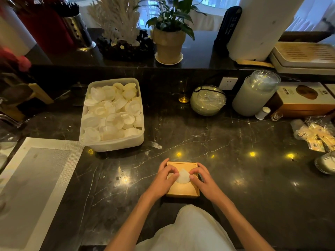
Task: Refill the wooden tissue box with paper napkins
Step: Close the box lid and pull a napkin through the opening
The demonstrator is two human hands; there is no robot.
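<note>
A pale apron [186, 230] hangs nearest. Beyond it, on the counter [235, 160], sits the box [183, 189]; left hand [163, 180] and right hand [204, 182] pinch the napkin [183, 176] poking from its lid. Best tease it upward evenly, box steadied, without tearing.

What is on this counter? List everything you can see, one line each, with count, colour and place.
square wooden tissue box: one, tan, near centre
white paper napkin: one, poking from the box top
clear plastic tub: one, full of white discs, left
woven placemat: one, grey-white, far left
round glass jars: two, pale, right rear
potted plant: one, green, back ledge
paper towel roll: one, white, back right
left hand: fingers on napkin
right hand: fingers on napkin
</note>
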